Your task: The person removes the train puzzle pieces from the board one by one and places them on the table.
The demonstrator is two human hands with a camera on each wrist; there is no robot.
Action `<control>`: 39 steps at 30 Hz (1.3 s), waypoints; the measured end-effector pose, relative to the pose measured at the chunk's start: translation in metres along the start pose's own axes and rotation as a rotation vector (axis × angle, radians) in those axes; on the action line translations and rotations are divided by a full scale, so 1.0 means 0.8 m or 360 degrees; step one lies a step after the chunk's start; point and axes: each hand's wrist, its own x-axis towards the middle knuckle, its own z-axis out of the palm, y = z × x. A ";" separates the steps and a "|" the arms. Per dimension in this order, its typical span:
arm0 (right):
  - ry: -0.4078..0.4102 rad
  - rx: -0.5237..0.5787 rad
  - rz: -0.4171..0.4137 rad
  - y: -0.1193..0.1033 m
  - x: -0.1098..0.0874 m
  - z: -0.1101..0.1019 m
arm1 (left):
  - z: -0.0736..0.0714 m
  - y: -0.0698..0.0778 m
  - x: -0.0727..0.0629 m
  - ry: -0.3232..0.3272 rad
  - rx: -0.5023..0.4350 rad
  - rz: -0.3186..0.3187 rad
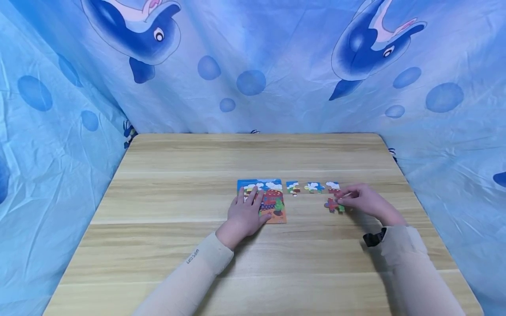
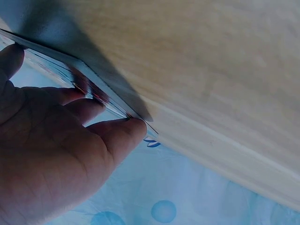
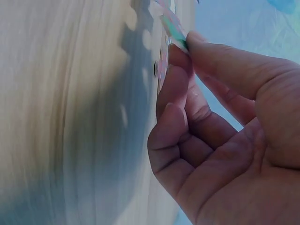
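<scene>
My left hand (image 1: 246,216) lies with spread fingers on a colourful picture puzzle (image 1: 280,216), which shows clouds, a red shape and a green tree. In the left wrist view its fingertips touch the puzzle's face close to the edge, and the palm is raised. My right hand (image 1: 365,204) pinches a puzzle piece (image 3: 174,32) between thumb and index finger, tilted up in the right wrist view; its other fingers are curled. Under these fingertips in the head view lies red and green puzzle piece artwork (image 1: 330,205), partly covered by the hand.
To the right of the puzzle, three loose or joined bits form a row: a left piece (image 1: 292,186), a middle piece (image 1: 314,188) and a right piece (image 1: 333,185). All rest on a wooden table (image 1: 182,263). A blue dolphin-print curtain (image 1: 276,109) surrounds the table.
</scene>
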 end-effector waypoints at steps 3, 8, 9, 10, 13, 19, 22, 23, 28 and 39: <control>0.0005 -0.0001 0.0034 0.006 0.001 -0.003 | 0.000 0.000 0.000 -0.0001 0.0013 -0.0003; 0.0029 -0.0054 0.0118 0.011 0.005 -0.004 | 0.001 0.000 0.000 0.0001 0.0021 -0.0001; 0.0031 -0.0068 0.0138 0.012 0.006 -0.003 | 0.001 0.000 0.000 0.0002 0.0019 0.0000; 0.0031 -0.0080 0.0154 0.012 0.007 -0.003 | 0.002 0.000 0.001 0.0004 0.0018 0.0002; 0.0041 -0.0111 0.0213 0.011 0.010 -0.002 | 0.001 -0.001 0.001 0.0005 0.0021 0.0004; 0.0085 -0.0158 0.0274 0.003 0.013 0.000 | -0.001 -0.001 0.000 -0.0006 0.0025 -0.0003; 0.0110 -0.0168 0.0299 -0.002 0.013 0.003 | -0.001 -0.001 0.000 -0.0009 0.0014 -0.0002; 0.0120 -0.0166 0.0308 -0.003 0.012 0.004 | -0.001 -0.001 0.000 -0.0009 0.0011 -0.0001; 0.0156 -0.0171 0.0322 0.000 0.012 0.006 | -0.001 -0.001 0.000 -0.0001 0.0010 0.0004; 0.0164 -0.0184 0.0328 0.007 0.013 0.004 | -0.002 0.000 -0.001 -0.0026 0.0014 -0.0006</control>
